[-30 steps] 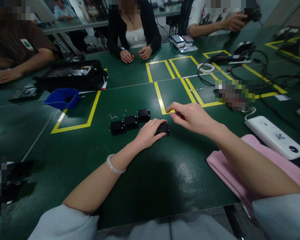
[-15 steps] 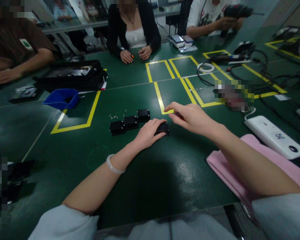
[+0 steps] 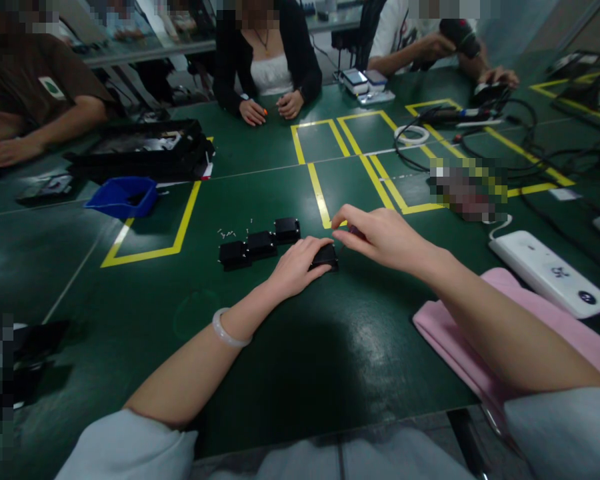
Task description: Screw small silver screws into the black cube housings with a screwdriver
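My left hand grips a small black box on the table, its thumb along the near side and its fingers over the far side. Just right of the box hovers my right hand, index finger and thumb curled toward it. A dark bit of something shows inside its curled fingers, too hidden to name. Left of my left hand, three similar black boxes stand in a slanting row: a left one, a middle one and a right one. Several tiny screws lie scattered behind them.
A blue bin and a black tray stand at the left. On the right lie a white power strip, a pink cloth and black cables. Across the green table sit several people, one holding a power drill.
My right hand has shifted very slightly to the right. My left hand stays on the box. The person at the far right has lowered the drill and reached a hand to the table.
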Demonstrator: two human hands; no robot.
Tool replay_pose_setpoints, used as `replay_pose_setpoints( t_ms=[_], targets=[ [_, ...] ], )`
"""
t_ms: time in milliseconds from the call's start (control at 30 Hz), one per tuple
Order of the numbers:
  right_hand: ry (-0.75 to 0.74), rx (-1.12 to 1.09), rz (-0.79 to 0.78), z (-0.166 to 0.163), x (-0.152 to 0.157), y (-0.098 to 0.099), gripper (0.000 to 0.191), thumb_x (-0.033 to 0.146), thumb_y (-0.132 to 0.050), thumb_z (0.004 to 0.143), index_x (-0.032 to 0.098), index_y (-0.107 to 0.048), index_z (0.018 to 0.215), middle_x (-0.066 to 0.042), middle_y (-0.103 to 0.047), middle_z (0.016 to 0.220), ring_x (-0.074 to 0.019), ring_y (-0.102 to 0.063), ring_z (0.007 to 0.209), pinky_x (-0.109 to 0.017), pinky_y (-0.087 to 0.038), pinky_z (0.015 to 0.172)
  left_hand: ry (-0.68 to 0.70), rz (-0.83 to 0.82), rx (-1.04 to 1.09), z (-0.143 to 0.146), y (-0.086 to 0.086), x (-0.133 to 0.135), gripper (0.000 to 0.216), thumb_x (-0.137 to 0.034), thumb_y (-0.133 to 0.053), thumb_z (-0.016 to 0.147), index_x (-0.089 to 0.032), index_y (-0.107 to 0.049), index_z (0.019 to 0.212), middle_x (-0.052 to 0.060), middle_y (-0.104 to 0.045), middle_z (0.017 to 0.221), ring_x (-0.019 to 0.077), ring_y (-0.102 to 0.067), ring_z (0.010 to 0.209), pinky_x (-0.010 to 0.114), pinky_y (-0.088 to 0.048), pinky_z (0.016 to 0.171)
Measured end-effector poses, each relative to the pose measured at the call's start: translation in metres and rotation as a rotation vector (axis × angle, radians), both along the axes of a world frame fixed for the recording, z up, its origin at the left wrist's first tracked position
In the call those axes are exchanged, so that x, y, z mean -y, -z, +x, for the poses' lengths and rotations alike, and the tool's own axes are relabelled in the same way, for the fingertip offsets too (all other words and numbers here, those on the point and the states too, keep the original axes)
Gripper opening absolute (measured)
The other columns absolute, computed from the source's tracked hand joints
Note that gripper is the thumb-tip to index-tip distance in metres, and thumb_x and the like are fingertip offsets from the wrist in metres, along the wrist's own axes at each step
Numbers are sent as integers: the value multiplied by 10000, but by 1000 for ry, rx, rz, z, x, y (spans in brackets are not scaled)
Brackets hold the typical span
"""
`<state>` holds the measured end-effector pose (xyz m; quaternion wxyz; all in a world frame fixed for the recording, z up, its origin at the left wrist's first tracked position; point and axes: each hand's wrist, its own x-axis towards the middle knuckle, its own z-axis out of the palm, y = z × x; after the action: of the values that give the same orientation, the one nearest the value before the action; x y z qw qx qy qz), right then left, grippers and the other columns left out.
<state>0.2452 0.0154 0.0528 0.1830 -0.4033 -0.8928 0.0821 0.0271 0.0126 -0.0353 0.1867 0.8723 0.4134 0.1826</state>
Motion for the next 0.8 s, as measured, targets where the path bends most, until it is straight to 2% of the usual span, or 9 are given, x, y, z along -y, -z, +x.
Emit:
replay_pose_setpoints(
  t_ms=[133,400,633,800],
  targets=[
    [1,13,-7,0,0,-1,233,340,-463,1000,169,-599,1081,-10,-627,676,-179,-573,625,-255,-283,594,4,4,6,0,1,0,468,-367,-586,951,-178,-486,1368,124,-603,1206,297,-573,1101,451,-487,941],
    [4,-2,11,-1,0,1,222,238,-442,953,165,-586,1106,-11,-630,690,-173,-577,616,-257,-279,587,6,-9,0,0,-2,1,473,-368,-579,953,-172,-484,1373,128,-601,1222,298,-568,1112,450,-485,945],
    [-9,4,-13,0,0,0,212,336,-457,990,179,-587,1051,-14,-638,690,-180,-581,625,-256,-283,593,3,5,-5,1,0,0,465,-368,-581,952,-172,-491,1363,126,-599,1209,298,-566,1105,456,-481,960],
    [-20,2,-8,-1,1,0,201,279,-438,977,174,-574,1080,-20,-646,718,-175,-586,629,-255,-283,592,4,6,-7,0,0,0,470,-368,-585,949,-185,-485,1370,120,-600,1204,293,-572,1091,451,-487,943]
  ],
)
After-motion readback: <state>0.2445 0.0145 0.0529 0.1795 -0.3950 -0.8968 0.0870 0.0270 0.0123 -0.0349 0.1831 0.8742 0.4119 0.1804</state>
